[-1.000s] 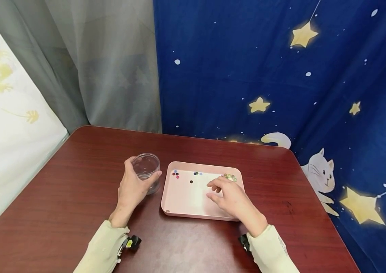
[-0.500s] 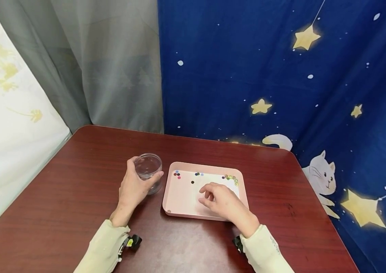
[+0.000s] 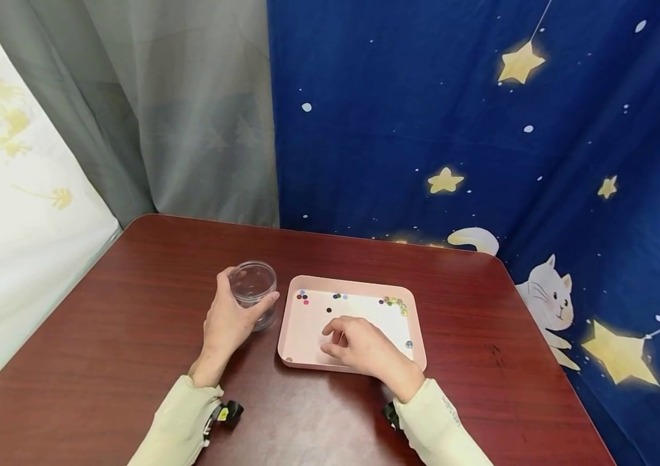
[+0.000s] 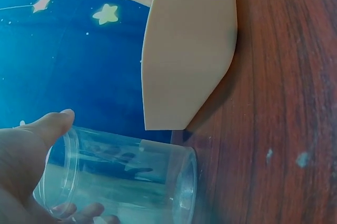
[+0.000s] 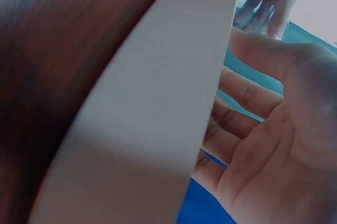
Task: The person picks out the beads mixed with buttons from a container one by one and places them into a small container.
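My left hand [image 3: 229, 320] grips a clear plastic jar [image 3: 252, 282], thumb on the near side and fingers around the far side. The jar stands upright, left of a shallow pink tray [image 3: 299, 340], and nothing shows inside it. Over the tray's front half, my right hand [image 3: 361, 346] hovers with bent fingers, its thumb apart from the forefinger; no object is visible between them. In the right wrist view the tray wall [image 5: 142, 103] hides the fingertips. Beyond that hand lies a single black bead [image 3: 329, 310].
Yellow-green beads [image 3: 403, 312] line the tray's back right corner. Red, dark and blue beads [image 3: 306, 302] gather at its back left. A few dark and light blue beads [image 3: 337, 296] sit along the back. One greyish bead [image 3: 409, 344] is at the right. Everything stands on a brown table [image 3: 131, 323].
My right hand has moved left and toward the front across the tray, uncovering the yellow-green beads and the greyish bead. My left hand keeps its hold on the jar.
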Demonstrator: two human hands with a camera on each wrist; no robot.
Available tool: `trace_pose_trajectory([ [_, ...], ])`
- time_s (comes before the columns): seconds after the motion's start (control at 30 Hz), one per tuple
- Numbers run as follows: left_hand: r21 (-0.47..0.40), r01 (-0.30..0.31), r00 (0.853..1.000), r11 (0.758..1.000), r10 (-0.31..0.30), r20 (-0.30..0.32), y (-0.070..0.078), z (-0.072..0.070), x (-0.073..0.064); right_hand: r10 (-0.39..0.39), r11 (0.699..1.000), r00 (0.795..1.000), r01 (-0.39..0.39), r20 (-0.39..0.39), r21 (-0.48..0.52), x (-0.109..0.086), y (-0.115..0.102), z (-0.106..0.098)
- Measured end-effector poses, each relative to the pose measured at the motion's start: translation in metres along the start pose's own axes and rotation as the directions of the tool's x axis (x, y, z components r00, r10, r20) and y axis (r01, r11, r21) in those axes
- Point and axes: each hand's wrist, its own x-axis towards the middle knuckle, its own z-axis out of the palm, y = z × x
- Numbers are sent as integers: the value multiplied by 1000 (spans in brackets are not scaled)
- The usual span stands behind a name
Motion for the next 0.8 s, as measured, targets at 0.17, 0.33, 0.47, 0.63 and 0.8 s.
trace_pose_trajectory([
  [0.17,6,2,1000,1000,-2,7,-1,0,-1,-21,999,999,19,38,35,4,-3,6],
  [0.33,10,5,1000,1000,-5,5,-1,0,0,-21,998,998,18,62,59,9,-4,9],
  [0.47,13,6,1000,1000,-6,1,-1,1,0,-13,998,997,8,77,64,11,-4,12],
  [0.63,15,10,1000,1000,-10,5,-1,1,0,-2,996,995,-8,102,90,12,-3,15],
  [0.8,24,11,1000,1000,-11,1,-2,1,1,0,993,993,-15,121,118,14,-5,18],
])
